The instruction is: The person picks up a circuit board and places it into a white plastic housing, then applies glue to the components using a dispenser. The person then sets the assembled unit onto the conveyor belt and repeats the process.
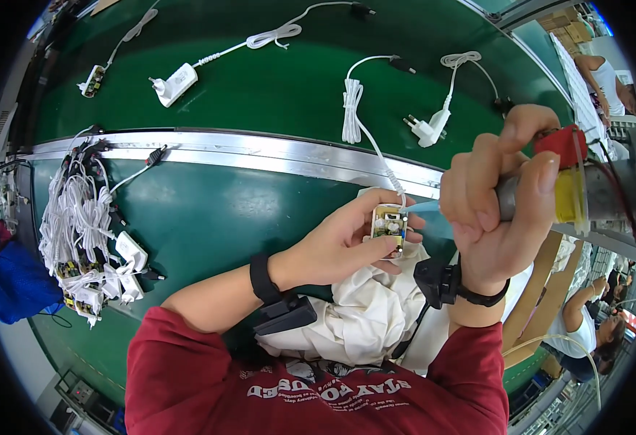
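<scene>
My left hand (332, 243) grips an opened power adapter (389, 226), its circuit board facing up and my thumb resting on the board's lower part. From the adapter's far end a white cable (377, 156) runs up over the metal rail to a tied bundle on the green belt. My right hand (488, 192) is wrapped around a thick grey dispenser tool with a yellow band (568, 196) and a red part on top. The tool's pale blue tapered nozzle (428, 209) points left at the adapter's upper edge; whether it touches cannot be seen.
A metal rail (245, 158) divides my green work surface from the belt, where several white adapters (179, 85) with tied cables lie. A heap of cabled adapters (79, 210) sits to my left. White cloth (372, 312) covers my lap. Cardboard (539, 290) and other people are at right.
</scene>
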Demonstrator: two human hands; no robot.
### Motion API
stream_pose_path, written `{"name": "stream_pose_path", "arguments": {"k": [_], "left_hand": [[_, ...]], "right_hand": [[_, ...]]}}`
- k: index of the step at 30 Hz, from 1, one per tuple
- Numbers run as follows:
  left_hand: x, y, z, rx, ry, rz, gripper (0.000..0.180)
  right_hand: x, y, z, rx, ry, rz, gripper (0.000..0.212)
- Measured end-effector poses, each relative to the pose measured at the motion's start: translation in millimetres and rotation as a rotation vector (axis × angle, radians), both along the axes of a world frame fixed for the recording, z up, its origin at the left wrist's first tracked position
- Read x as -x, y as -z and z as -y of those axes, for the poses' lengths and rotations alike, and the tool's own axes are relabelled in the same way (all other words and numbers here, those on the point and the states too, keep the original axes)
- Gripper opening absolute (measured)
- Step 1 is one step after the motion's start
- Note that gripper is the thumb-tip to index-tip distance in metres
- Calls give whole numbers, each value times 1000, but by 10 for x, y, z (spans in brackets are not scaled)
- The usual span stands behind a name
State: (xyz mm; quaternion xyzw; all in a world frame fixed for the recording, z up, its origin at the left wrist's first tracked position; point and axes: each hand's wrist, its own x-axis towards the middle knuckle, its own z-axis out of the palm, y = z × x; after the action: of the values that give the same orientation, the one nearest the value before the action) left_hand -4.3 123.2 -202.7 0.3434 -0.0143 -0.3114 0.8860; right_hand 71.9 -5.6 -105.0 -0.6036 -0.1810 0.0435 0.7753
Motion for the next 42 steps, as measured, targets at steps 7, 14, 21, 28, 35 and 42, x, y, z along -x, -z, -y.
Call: {"name": "stream_pose_path", "arguments": {"k": [7,14,21,28,35,42], "left_hand": [[-1,17,-48,28,9,-20,44],[15,13,-57,41,15,-26,44],[-3,37,-44,41,8,-37,44],[-29,43,-36,-14,7,-90,43],[-703,156,104,-432,-244,618,42],[-1408,-4,360,-1313,-425,1400,29]], "right_hand": [[-49,91,58,-69,-139,20,31],[-14,73,60,-79,-111,25,37],[-14,19,138,96,-157,70,44],[34,15,192,69,-145,23,44],[87,-74,144,35,-170,34,45],[147,-76,42,-22,-120,-4,40]]}}
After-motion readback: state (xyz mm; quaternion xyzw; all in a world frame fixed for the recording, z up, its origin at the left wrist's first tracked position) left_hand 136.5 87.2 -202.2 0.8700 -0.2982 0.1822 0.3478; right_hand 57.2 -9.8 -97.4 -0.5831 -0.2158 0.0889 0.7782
